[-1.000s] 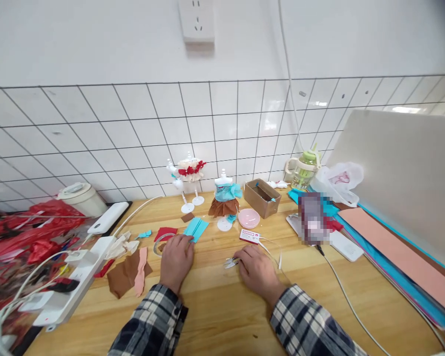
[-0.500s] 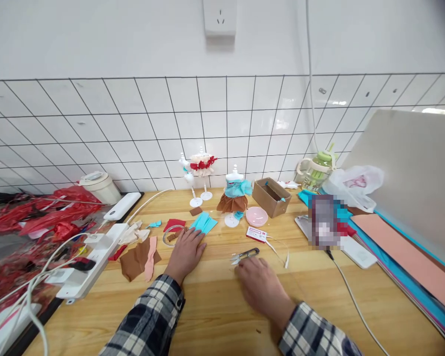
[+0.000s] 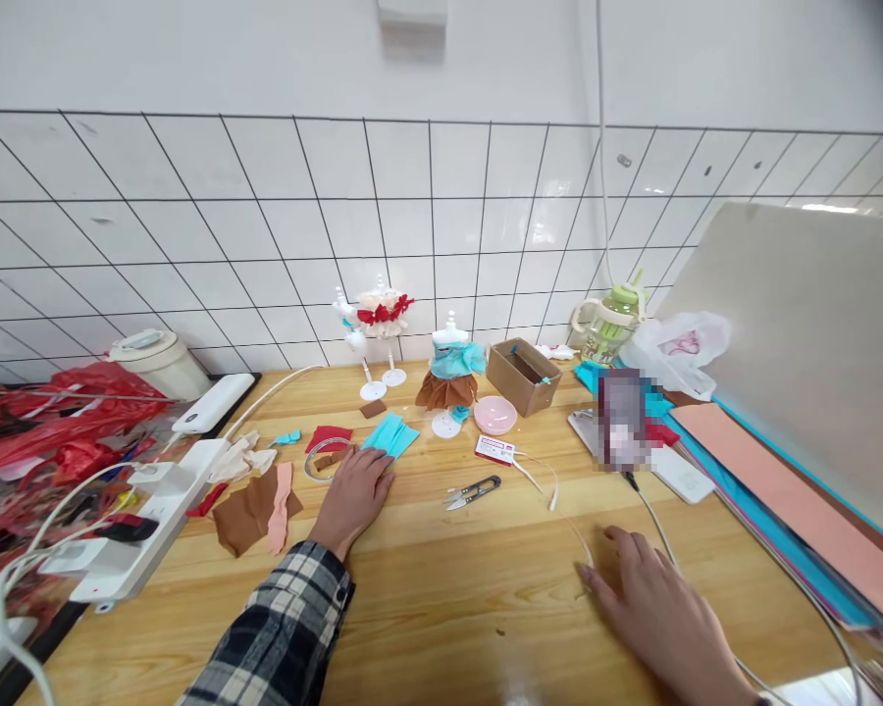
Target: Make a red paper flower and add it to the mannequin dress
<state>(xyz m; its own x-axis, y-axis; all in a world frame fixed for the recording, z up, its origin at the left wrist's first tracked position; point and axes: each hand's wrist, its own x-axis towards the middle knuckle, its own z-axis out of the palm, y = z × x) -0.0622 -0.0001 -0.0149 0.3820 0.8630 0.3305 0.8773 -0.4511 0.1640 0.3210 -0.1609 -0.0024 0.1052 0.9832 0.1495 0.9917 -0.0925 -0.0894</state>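
Observation:
My left hand (image 3: 354,495) lies palm down on the table, its fingertips at the lower edge of a folded turquoise cloth (image 3: 391,434), beside a clear ring (image 3: 310,461). My right hand (image 3: 651,593) is over the table at the right with its fingers apart and nothing in them, near a thin thread. Thread snips (image 3: 473,492) lie between the hands. Behind them, a small white dress form wears a turquoise top (image 3: 456,360) and a brown skirt (image 3: 445,390). A pink dish (image 3: 495,416) and a red-and-white card (image 3: 494,450) are near it.
Two more small forms with a red-trimmed cream piece (image 3: 383,312) stand by the tiled wall. A cardboard box (image 3: 524,378) and green bottle (image 3: 609,328) are at the back. Cloth scraps (image 3: 246,515) and a power strip (image 3: 158,515) lie left; coloured sheets (image 3: 780,500) lie right.
My right hand has moved right, away from the snips, and its fingers have spread. My left hand stays beside the turquoise cloth. The view has shifted slightly.

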